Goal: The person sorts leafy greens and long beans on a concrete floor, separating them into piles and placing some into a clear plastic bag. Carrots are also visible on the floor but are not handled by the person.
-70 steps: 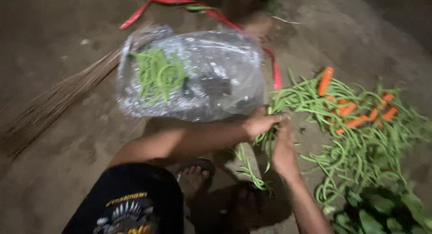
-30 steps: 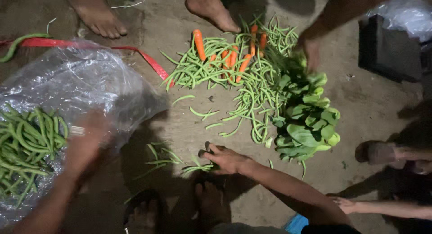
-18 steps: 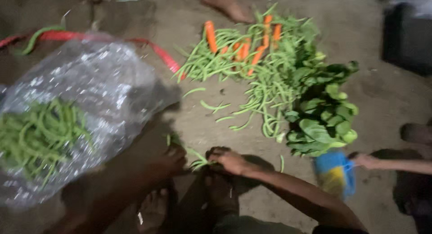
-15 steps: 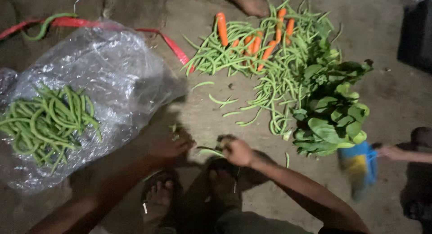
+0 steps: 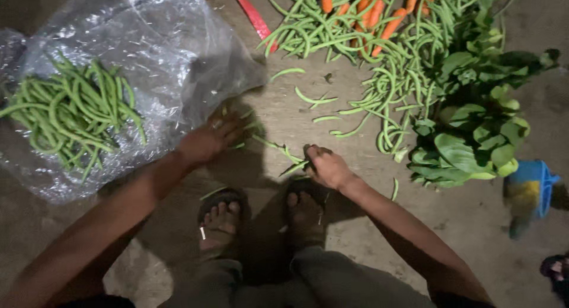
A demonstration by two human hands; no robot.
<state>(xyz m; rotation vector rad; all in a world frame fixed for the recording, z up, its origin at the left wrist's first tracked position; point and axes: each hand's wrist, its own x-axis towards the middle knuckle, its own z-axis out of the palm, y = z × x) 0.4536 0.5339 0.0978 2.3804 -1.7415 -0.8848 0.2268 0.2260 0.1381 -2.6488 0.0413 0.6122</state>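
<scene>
1. Two sandalled feet (image 5: 261,219) stand on the bare concrete floor (image 5: 367,237), half lost in shadow.
2. The right hand (image 5: 327,167) has its fingers pinched on a few loose green beans (image 5: 283,157) lying on the floor.
3. The left hand (image 5: 208,141) is blurred; how its fingers stand cannot be told. It reaches beside the crinkled clear plastic sheet (image 5: 172,47) carrying a bundle of long green beans (image 5: 74,115).
4. Farther off, a heap of green beans with orange carrots (image 5: 367,35) is cut off by the top edge, beside dark leafy greens (image 5: 474,136).
</scene>
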